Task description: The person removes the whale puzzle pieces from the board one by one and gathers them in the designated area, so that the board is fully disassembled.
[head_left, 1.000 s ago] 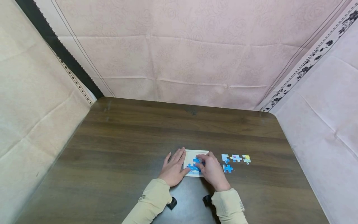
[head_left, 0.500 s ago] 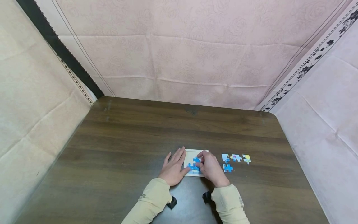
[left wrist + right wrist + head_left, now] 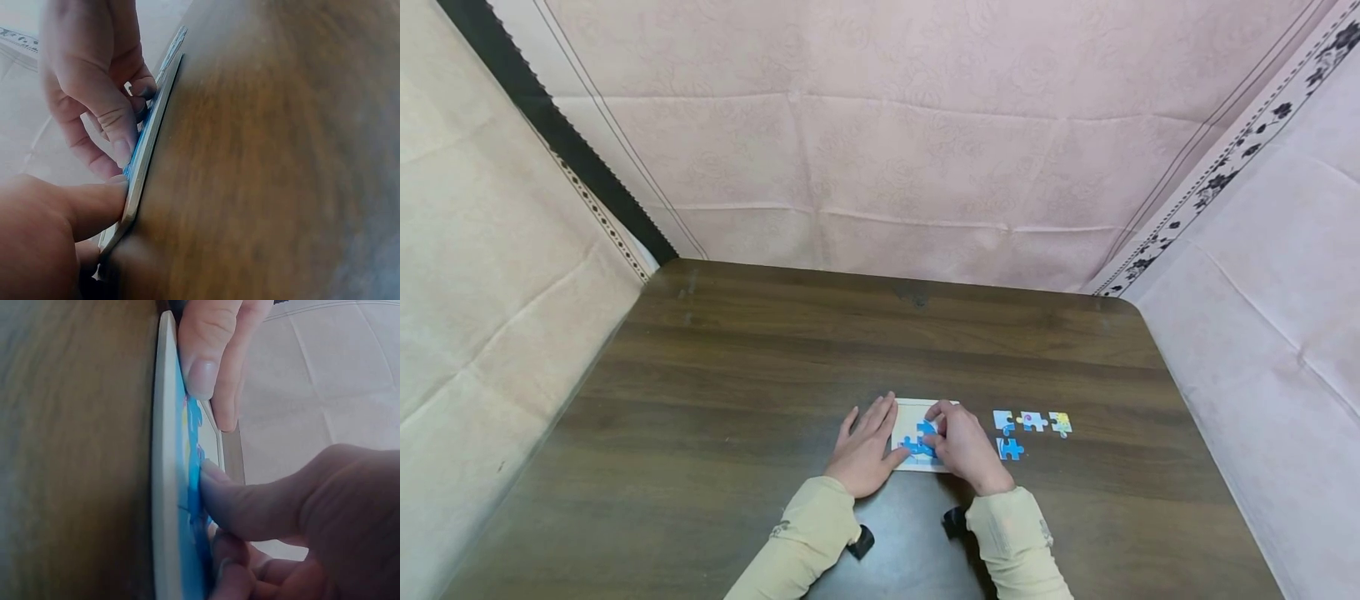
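Puzzle tray: a shallow, pale-rimmed tray (image 3: 910,415) flat on the table (image 3: 760,400), between the hands; twelve o'clock is the far side.
Blue pieces: interlocked pieces (image 3: 925,427) show in the tray, around its centre and down towards six.
Right hand: over the tray's three o'clock side, this hand (image 3: 967,447) is mostly closed, thumb and bent fingers pinching at a blue piece.
Left hand: at nine o'clock, the hand (image 3: 862,458) lies spread, fingers straight along the rim, thumb resting on the tray's edge.
Loose pieces: near three o'clock, three in a row (image 3: 1033,422), a fourth (image 3: 1011,450) below the nearest.
Hard to see: the right hand covers much of the tray; edge-on wrist views leave the printed picture unreadable.
Sleeves: both beige sleeves (image 3: 808,533) run out of sight past six.
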Available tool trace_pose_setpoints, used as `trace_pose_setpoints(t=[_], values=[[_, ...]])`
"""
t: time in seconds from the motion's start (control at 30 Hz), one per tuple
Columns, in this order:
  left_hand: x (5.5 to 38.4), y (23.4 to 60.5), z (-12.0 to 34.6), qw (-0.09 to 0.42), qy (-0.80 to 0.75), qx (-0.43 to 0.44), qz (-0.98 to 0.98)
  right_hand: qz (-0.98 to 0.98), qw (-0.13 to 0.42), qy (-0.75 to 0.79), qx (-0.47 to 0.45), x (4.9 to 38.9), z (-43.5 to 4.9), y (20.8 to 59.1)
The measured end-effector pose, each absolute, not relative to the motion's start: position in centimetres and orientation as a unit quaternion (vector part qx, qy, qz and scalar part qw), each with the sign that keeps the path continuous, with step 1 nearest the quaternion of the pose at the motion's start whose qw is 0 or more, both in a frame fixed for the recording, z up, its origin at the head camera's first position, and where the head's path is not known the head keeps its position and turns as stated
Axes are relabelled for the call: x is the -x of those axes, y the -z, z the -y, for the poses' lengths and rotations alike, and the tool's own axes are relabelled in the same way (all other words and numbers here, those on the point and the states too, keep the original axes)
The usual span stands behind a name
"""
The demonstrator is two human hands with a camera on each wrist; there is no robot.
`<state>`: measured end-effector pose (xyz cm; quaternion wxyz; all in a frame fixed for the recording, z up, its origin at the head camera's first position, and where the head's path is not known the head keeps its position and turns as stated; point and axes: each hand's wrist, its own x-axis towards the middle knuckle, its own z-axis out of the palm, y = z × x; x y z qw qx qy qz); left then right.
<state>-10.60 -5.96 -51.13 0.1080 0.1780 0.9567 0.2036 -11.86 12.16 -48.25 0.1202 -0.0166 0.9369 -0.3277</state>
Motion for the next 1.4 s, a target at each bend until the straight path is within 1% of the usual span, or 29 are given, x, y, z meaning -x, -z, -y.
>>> trace_pose_setpoints(t=[1.4], values=[[10.65,51.02,5.91,0.11,-0.21,-0.178,-0.955,-0.937,0.128,0.325,-0.005,11.95,-12.14,48.0]])
